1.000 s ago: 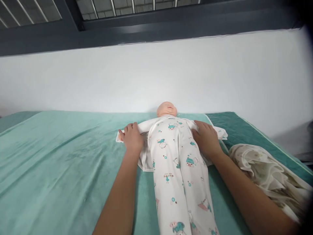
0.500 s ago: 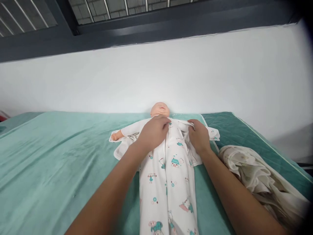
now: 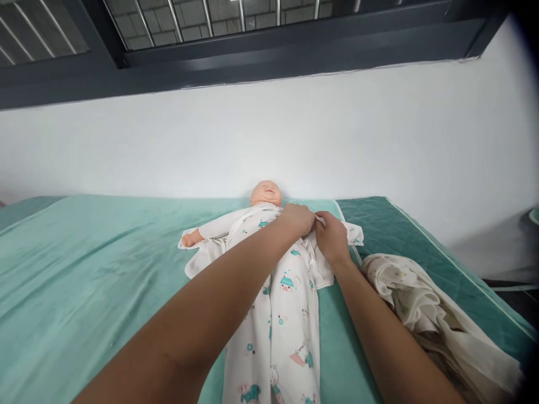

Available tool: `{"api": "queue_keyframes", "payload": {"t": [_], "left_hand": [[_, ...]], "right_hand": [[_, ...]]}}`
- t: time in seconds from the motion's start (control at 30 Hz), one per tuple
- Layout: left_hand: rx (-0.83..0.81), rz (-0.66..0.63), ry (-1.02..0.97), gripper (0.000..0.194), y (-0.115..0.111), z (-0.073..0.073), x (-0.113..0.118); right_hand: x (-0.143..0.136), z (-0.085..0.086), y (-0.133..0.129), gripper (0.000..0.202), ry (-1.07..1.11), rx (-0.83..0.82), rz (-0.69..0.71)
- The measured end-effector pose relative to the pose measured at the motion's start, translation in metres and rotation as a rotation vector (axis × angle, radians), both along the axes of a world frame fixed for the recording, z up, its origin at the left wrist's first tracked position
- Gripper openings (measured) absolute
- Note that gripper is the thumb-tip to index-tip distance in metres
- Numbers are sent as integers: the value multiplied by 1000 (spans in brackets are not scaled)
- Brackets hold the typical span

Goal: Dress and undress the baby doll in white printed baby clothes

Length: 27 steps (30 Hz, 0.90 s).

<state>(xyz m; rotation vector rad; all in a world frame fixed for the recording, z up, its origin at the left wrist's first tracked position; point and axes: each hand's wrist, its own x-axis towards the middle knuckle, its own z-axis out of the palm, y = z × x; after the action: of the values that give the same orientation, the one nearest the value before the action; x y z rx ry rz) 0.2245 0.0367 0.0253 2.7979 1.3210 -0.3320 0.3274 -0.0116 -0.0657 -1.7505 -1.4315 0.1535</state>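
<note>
A baby doll (image 3: 266, 192) lies on its back, head toward the wall, with a white printed garment (image 3: 290, 314) spread over its body and legs. One bare doll hand shows at the left end of the outstretched arm. Near the doll's shoulder on the right, my left hand (image 3: 298, 219) is closed on the garment's edge. Right beside it, my right hand (image 3: 332, 235) pinches the same white fabric, a small fold of which sticks up between the two hands. My left forearm hides part of the doll's chest.
A light green sheet (image 3: 92, 269) covers the bed, with a darker green quilted part (image 3: 379, 224) at the right. A crumpled off-white cloth (image 3: 421, 303) lies beside my right forearm. Behind stand a white wall (image 3: 252, 134) and a dark-framed barred window (image 3: 252, 56).
My left hand has moved right, from the doll's upper chest to beside my right hand. The doll's neckline now shows. The camera view has shifted slightly.
</note>
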Motion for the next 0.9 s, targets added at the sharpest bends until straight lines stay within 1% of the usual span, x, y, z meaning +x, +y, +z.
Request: {"api": "queue_keyframes", "payload": {"t": [0.1,0.2,0.33,0.43,0.5,0.57,0.63,0.73,0.9], "left_hand": [[2,-23,63,37,4,4,-7],[6,-27,103,41,6,6,-8],[-9,-41,128,40,7,-3,3],[3,-83,129,36,9,-13,10],[30,-121,121,37,9,-16,8],[70,-152,106,39,9,-15,3],[110,-165,91,39,8,-12,-4],[152,-167,79,36,6,-4,-15],[259,-182,81,35,4,15,-33]], "right_hand": [[5,-1,-1,38,79,-7,-51],[6,0,-2,38,74,-42,-88],[3,1,-2,35,-28,-114,-142],[4,0,-1,34,-78,-110,-148],[6,-1,0,33,-77,-112,-136],[9,-1,0,33,-31,-110,-128],[11,0,-1,34,65,-104,-134],[12,0,-2,35,195,-99,-165],[17,-3,-1,38,282,-83,-196]]}}
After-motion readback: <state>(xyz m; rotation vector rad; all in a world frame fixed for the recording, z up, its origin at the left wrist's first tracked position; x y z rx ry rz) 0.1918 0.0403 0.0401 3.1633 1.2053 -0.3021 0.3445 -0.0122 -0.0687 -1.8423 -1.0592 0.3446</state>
